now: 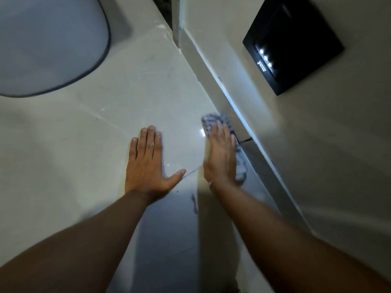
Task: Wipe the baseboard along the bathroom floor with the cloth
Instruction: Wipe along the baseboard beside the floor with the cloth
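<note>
The pale baseboard (pixel 208 78) runs diagonally from the upper middle down to the right, where the floor meets the wall. My right hand (pixel 221 154) lies flat with fingers together, pressing a blue-and-white checked cloth (pixel 213 120) against the baseboard's lower part; the cloth shows past the fingertips and along the hand's right side. My left hand (pixel 148 161) rests palm down on the glossy floor tile (pixel 118 132) to the left, fingers spread, holding nothing.
A closed grey-white toilet lid (pixel 48 43) fills the upper left. A black wall panel (pixel 293 44) with small lights is set in the wall at the upper right. A dark gap (pixel 163 5) shows at the top beside a wall corner.
</note>
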